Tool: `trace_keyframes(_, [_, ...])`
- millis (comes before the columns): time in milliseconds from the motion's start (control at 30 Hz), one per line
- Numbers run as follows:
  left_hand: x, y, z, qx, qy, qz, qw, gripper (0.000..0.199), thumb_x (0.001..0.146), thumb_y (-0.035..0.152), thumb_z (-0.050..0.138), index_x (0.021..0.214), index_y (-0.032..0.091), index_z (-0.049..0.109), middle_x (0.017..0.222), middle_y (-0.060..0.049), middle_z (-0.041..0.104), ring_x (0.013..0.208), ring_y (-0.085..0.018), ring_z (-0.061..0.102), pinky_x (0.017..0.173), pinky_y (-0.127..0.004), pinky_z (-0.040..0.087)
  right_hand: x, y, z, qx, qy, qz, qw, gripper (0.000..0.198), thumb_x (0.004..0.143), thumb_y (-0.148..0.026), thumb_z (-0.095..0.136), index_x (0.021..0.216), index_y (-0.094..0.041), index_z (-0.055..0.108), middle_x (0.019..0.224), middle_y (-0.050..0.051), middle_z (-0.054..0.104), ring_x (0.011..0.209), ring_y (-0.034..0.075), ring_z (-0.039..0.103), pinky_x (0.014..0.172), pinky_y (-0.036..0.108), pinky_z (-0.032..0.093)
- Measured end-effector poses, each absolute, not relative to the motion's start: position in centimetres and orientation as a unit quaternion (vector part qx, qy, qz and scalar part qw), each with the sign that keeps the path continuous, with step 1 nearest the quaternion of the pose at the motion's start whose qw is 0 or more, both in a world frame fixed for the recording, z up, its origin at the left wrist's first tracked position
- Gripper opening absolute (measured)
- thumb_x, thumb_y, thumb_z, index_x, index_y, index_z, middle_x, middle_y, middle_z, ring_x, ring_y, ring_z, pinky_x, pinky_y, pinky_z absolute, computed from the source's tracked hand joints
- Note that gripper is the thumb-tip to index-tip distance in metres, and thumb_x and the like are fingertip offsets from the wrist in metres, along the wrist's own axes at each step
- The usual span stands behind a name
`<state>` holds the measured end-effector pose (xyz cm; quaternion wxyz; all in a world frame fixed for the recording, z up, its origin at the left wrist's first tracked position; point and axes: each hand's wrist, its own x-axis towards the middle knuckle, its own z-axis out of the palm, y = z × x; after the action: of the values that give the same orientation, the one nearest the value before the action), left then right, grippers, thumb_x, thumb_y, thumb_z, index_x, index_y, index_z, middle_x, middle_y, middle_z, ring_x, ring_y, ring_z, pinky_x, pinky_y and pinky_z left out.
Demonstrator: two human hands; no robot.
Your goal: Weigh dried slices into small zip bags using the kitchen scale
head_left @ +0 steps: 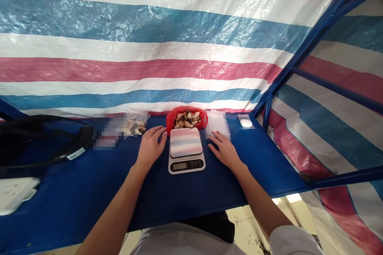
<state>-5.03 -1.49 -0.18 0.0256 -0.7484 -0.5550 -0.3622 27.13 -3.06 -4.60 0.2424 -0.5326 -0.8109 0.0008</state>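
2 arms (pixel 128 197) angle inward: the left hand (pixel 151 145), fingers loosely bent, sits left of the scale (pixel 186 143); the right hand (pixel 225 150), fingers spread, overlaps clear bags (pixel 218 120). A red bag (pixel 169 121) stands behind the scale.

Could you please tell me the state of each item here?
White rectangular digital scale: no legible digits.
Red plastic bag: open, holding brownish slices.
Left clear plastic bag: holding pieces, closure unclear.
Right clear plastic bags: lying flat.
White round object: in clear packet.
White plastic power strip: power unclear.
Black banded device: power unclear.
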Motion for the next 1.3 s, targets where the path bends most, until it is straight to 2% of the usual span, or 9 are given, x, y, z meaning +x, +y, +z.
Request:
trace_keyframes(133, [-7.7, -1.8, -2.6, -0.755, -0.581, -0.302, 0.021, 0.045, 0.100, 0.038, 0.036, 0.124, 0.016, 0.068, 0.131, -0.015, 0.067, 0.122, -0.030, 0.061, 0.108, -0.048, 0.047, 26.7, -3.2, -5.4, -0.535, -0.818, 0.013, 0.211, 0.042, 0.103, -0.040, 0.045, 0.138, -0.025, 0.062, 0.153, 0.007, 0.051, 0.146, 0.032, 0.041, 0.120, 0.053, 0.037])
trace_keyframes(233, [-8.0, -2.1, -4.0, -0.774, -0.592, -0.223, 0.028, 0.050, 0.099, 0.038, 0.035, 0.131, 0.013, 0.066, 0.143, -0.018, 0.059, 0.135, -0.035, 0.052, 0.115, -0.054, 0.038, 26.7, -3.2, -5.4, -0.538, -0.820, 0.017, 0.194, 0.045, 0.104, -0.042, 0.041, 0.141, -0.024, 0.059, 0.156, 0.008, 0.048, 0.149, 0.032, 0.037, 0.121, 0.053, 0.034])
trace_keyframes(367, [-7.7, -2.3, -4.4, -0.778, -0.605, -0.166, 0.033, 0.051, 0.100, 0.038, 0.036, 0.140, 0.018, 0.060, 0.153, -0.014, 0.050, 0.144, -0.034, 0.043, 0.120, -0.056, 0.030, 26.7, -3.0, -5.3, -0.542, -0.820, 0.015, 0.183, 0.047, 0.104, -0.044, 0.040, 0.143, -0.025, 0.057, 0.158, 0.007, 0.045, 0.149, 0.032, 0.036, 0.122, 0.054, 0.031])
trace_keyframes(1133, [-7.3, -2.3, -3.9, -0.773, -0.613, -0.162, 0.013, 0.050, 0.098, 0.038, 0.039, 0.140, 0.020, 0.060, 0.153, -0.011, 0.050, 0.145, -0.033, 0.042, 0.120, -0.056, 0.030, 26.8, -2.8, -5.3, -0.547, -0.818, 0.032, 0.175, 0.048, 0.104, -0.046, 0.040, 0.145, -0.027, 0.056, 0.158, 0.007, 0.044, 0.150, 0.032, 0.034, 0.123, 0.055, 0.029])
trace_keyframes(1300, [-7.3, -2.3, -3.7, -0.773, -0.604, -0.192, 0.020, 0.047, 0.097, 0.038, 0.041, 0.132, 0.020, 0.066, 0.146, -0.012, 0.058, 0.140, -0.033, 0.049, 0.118, -0.053, 0.036, 26.8, -3.0, -5.2, -0.545, -0.818, 0.020, 0.184, 0.047, 0.103, -0.044, 0.042, 0.144, -0.027, 0.056, 0.158, 0.006, 0.045, 0.149, 0.032, 0.036, 0.122, 0.055, 0.032])
